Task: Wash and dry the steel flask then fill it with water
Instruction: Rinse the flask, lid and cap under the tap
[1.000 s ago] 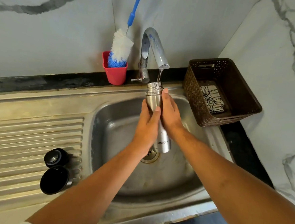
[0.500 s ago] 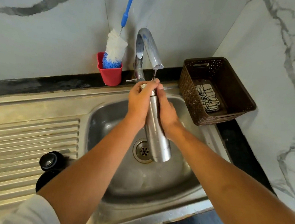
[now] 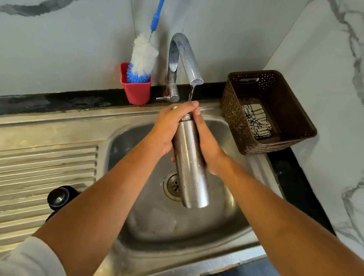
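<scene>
Centre frame, over sink (image 3: 191, 230) | steel flask (image 3: 188, 166) is held tilted under tap (image 3: 183, 57) | left hand (image 3: 171, 126) now slid up from body, curled over neck | right hand (image 3: 207, 145) laid straight-fingered alongside | washing judged unfinished.

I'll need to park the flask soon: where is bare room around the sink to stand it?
Free: the ribbed drainboard left of the basin, behind the black lid; also the flat steel strip before the red cup. Crowded: basket fills the right side, tap and cup the back ledge.
</scene>
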